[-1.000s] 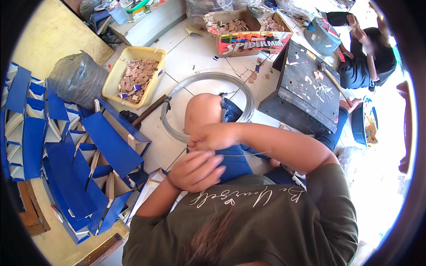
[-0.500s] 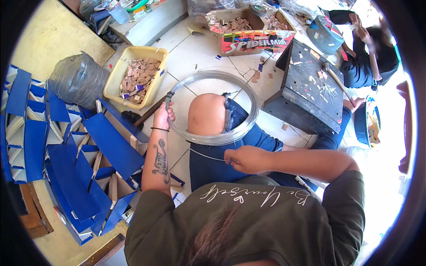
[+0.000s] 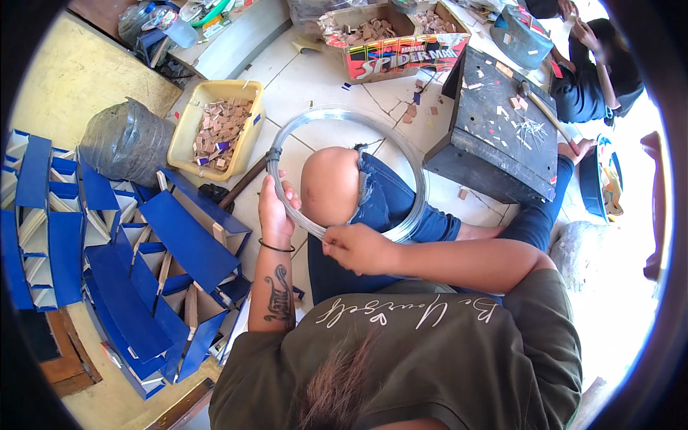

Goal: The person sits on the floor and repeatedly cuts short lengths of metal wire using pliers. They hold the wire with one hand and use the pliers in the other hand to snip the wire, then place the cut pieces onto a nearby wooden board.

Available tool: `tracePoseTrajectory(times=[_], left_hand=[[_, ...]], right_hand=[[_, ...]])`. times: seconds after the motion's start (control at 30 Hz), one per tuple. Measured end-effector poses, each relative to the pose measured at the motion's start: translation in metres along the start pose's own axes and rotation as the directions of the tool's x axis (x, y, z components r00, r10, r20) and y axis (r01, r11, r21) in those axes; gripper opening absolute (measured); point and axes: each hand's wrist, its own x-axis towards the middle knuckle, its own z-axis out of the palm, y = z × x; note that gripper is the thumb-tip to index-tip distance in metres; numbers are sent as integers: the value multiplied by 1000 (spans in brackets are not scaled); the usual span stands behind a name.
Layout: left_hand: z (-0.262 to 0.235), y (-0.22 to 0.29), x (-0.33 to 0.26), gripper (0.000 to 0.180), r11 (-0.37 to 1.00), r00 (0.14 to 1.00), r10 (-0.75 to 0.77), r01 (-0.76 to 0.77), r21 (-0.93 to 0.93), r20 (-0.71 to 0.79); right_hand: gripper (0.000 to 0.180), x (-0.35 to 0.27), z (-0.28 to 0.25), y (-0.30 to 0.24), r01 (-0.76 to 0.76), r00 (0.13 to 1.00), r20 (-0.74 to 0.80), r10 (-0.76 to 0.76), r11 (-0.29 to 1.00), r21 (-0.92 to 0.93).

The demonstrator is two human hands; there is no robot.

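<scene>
A coil of thin silvery wire (image 3: 421, 188) is held upright-looking as a wide ring over my bent knee and jeans. Dark tape binds it at its left side. My left hand (image 3: 276, 213) grips the ring just below that tape, thumb and fingers around the strands. At the ring's near edge, my right hand (image 3: 360, 248) is closed with its fingertips pinching wire against the coil. The end of the wire is hidden in or behind the right hand.
Blue box-like pieces (image 3: 190, 236) are stacked at my left. Beyond the coil stand a yellow tub (image 3: 257, 97) of small brown tiles and a printed carton (image 3: 401, 63) of similar tiles. A black box-shaped stand (image 3: 494, 129) bears a hammer (image 3: 545, 115). Another person (image 3: 584, 93) sits far right.
My right hand has moved left and up from the loose wire strand to the coil's near edge. My left hand has slid a little lower on the ring, away from the tape.
</scene>
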Motion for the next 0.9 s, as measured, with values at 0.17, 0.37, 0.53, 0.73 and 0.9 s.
tracePoseTrajectory(times=[0.17, 0.37, 0.53, 0.73, 0.9], left_hand=[[-16, -18, -13, 31, 999, 997, -25, 27, 21, -74], [-27, -32, -24, 31, 995, 990, -10, 24, 100, -141], [-31, -37, -17, 32, 991, 991, 20, -2, 136, -131], [-34, -40, -19, 32, 982, 989, -26, 52, 180, -143], [-34, -42, -19, 32, 979, 993, 24, -1, 202, -112]], right_hand=[[19, 12, -13, 5, -12, 999, -51, 9, 998, -58], [21, 57, 0, 15, 170, 965, -103, -240, 876, -450], [22, 98, 16, 16, -15, 974, -209, -87, 896, -445], [21, 59, 4, 22, -146, 979, 137, 149, 989, -33], [19, 34, 5, 13, -153, 970, 186, 158, 987, -40]])
